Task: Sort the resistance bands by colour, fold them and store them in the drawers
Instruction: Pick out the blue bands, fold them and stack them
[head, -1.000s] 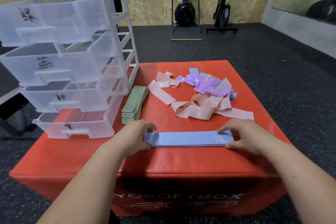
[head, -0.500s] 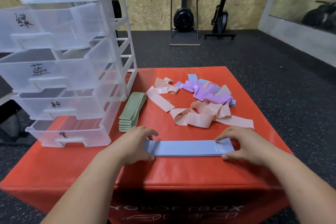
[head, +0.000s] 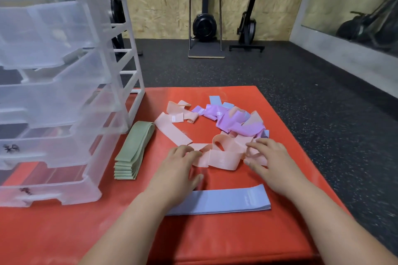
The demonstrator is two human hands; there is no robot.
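Head view, left to right. Drawers: four cloudy plastic drawers, each pulled out and marked by hand. No coloured band shows through their walls, though the plastic may hide one. Green stack: folded bands lying on the red box, just beside the drawers, long axis running away from the viewer. Left hand: fingers fairly straight and resting on the left end of the pink band, thumb spread apart. The pink band lies between the two hands, looped and twisted, with its long axis left to right; each hand is at one end, neither nearer. The next move is judged to be drawing it flat along that axis. Blue band: flat, long axis left to right, on the near side of the hands, its left end under the left wrist. Purple pile: loose bands beyond the pink one, with pink and blue mixed in. Right hand: fingers curved over the band's right end; whether they pinch it cannot be told.
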